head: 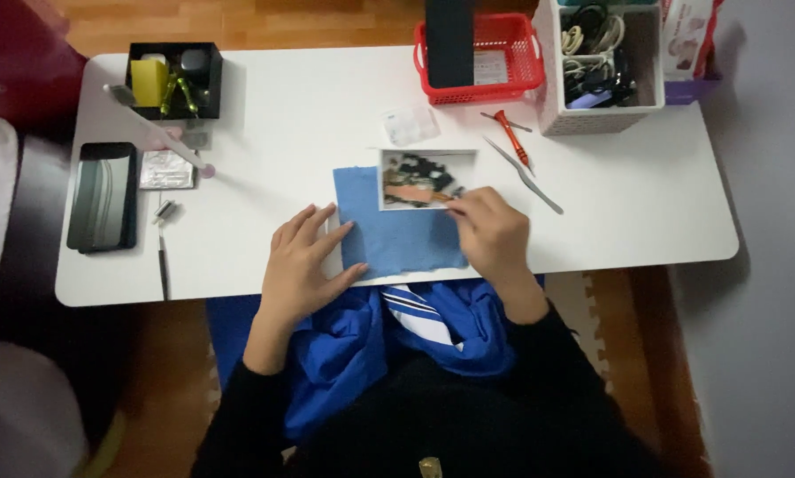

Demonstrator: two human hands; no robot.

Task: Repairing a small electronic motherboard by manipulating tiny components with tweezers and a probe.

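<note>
While both hands work at the near edge of the white table (592, 177), the scene reads so:

Left hand: the left hand (304, 261) lies flat with fingers spread wide, holding nothing, its fingertips on the left edge of the blue cloth (388, 230).

Right hand: the right hand (495, 232) is closed in a pinch on a thin orange stick (415, 193), whose tip reaches into the small white tray.

Tray: the small white tray (427, 157) sits on the upper right corner of the blue cloth and holds small dark parts, too blurred to tell apart.

Cloth: it lies flat at mid-table, its lower edge near the table's front edge.

Beside the tray: a red-handled screwdriver (512, 139) and metal tweezers (523, 174) lie just right of it; a clear plastic case (411, 124) lies above it.

Far edge: a red basket (512, 62) and a white bin of cables (601, 119).

Left side: a black box (174, 80) with a yellow item, a dark phone (103, 196), a silver foil pouch (167, 168).
</note>
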